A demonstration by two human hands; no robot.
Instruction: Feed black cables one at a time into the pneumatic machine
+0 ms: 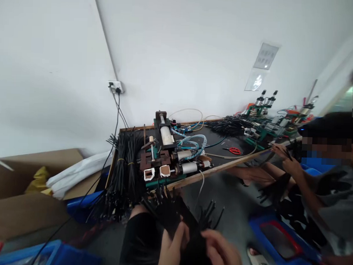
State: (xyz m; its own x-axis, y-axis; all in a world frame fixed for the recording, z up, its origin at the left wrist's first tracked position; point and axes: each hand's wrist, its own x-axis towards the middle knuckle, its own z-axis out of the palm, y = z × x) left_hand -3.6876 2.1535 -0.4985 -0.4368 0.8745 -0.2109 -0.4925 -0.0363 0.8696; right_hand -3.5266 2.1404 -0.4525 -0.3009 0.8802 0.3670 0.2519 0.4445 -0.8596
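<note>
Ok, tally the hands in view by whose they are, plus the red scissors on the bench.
Person's own hands, left hand and right hand, on the black parts bundle: 2
Co-worker's hand: 1
Red scissors: 1
Total: 4

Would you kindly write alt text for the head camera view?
Both hands, left hand and right hand, hold a bundle of black cable ties before a workbench carrying a small pneumatic machine. A co-worker's hands work at right.
</note>
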